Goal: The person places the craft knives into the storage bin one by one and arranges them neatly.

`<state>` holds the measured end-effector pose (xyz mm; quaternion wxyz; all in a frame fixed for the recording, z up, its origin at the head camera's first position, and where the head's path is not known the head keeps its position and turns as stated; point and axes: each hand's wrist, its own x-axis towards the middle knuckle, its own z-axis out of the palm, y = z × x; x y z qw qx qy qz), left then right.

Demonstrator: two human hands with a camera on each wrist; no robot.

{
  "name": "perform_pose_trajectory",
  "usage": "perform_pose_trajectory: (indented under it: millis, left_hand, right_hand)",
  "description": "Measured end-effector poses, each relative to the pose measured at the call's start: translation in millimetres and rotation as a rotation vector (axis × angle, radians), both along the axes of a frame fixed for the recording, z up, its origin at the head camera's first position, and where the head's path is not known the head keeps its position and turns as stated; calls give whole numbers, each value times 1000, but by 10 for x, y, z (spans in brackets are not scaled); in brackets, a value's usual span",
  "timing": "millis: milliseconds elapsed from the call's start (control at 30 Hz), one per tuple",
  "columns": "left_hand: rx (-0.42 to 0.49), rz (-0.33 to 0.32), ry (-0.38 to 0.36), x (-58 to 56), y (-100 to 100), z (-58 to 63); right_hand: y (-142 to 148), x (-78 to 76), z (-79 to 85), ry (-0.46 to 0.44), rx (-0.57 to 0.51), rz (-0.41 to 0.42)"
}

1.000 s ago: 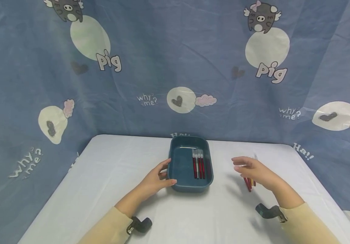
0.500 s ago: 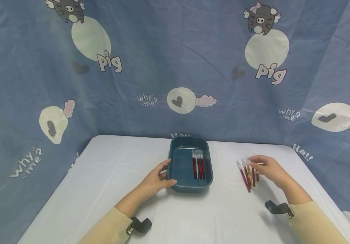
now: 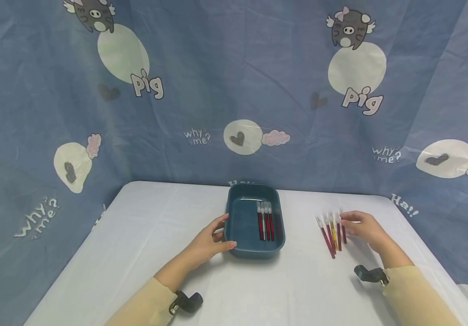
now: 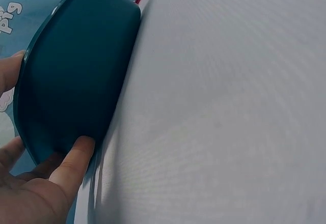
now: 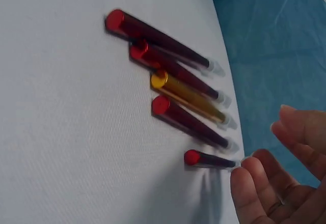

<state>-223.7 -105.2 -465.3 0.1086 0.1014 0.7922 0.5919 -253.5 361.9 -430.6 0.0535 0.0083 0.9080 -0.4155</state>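
Note:
A dark teal tray point(image 3: 243, 217) holds several capped craft knives point(image 3: 267, 222), red and one silver, lying side by side at its right. My left hand point(image 3: 205, 242) grips the tray's near left corner; in the left wrist view, a finger point(image 4: 75, 164) presses the outer wall. Several more craft knives lie fanned on the cloth at the right, including a gold one point(image 5: 186, 96). My right hand point(image 3: 364, 226) is at the rightmost red craft knife point(image 5: 209, 159). Its fingertips are at the clear cap end, with the thumb point(image 5: 300, 124) apart; contact is unclear.
A white cloth point(image 3: 144, 235) covers the table. Blue patterned fabric point(image 3: 291, 81) hangs behind it and along both sides. A dark wrist camera point(image 3: 189, 302) sits at the left cuff, another camera point(image 3: 369, 274) at the right.
My right hand has moved right, from above the fanned craft knives to the rightmost one, uncovering the others. My left hand and the tray stay put.

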Motion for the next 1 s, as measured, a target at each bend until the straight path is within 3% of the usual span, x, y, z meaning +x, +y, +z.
perform_pose_trajectory:
  millis: [333,667,1000]
  left_hand:
    - [23,-4,-12,2,-1,-1]
    - [27,3,-24,-1,7,2]
    - [21,8,-26,11,6,15]
  right_hand:
    - [94,-98,-159,-79,-2,-75]
    - [122,-151,-272,-51,-66,-118]
    - [151,-196,-280,-72,-37,-93]
